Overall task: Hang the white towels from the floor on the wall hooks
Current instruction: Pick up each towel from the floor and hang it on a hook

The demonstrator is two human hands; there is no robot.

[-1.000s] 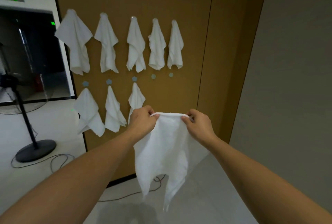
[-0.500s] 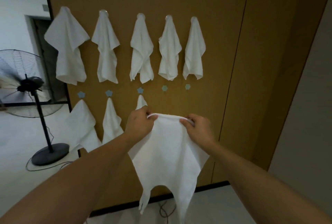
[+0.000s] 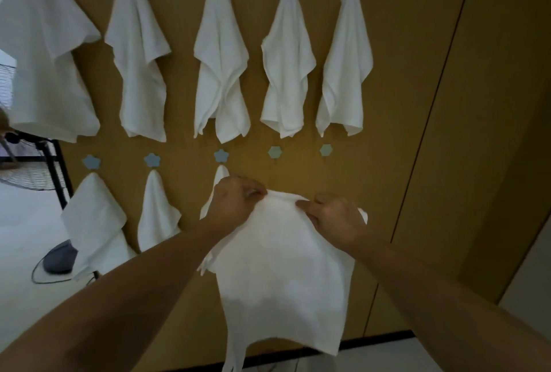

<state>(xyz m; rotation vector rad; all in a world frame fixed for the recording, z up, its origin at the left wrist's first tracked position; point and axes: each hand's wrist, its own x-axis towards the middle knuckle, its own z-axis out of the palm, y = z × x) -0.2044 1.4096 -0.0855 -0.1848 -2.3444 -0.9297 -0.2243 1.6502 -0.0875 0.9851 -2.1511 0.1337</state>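
White towel (image 3: 283,267) in left hand (image 3: 235,204) and right hand (image 3: 334,219), below wall hooks (image 3: 275,152)

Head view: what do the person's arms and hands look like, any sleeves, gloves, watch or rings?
Both forearms are bare up to the frame edge, with no sleeve in view. The left hand and right hand wear no gloves. No watch, band or ring shows on either wrist or on the fingers that can be seen. No markings are visible in this dim light.

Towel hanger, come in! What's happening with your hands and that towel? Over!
Left hand and right hand both pinch white towel's top edge. Two free lower hooks straight above. Nothing in the way.
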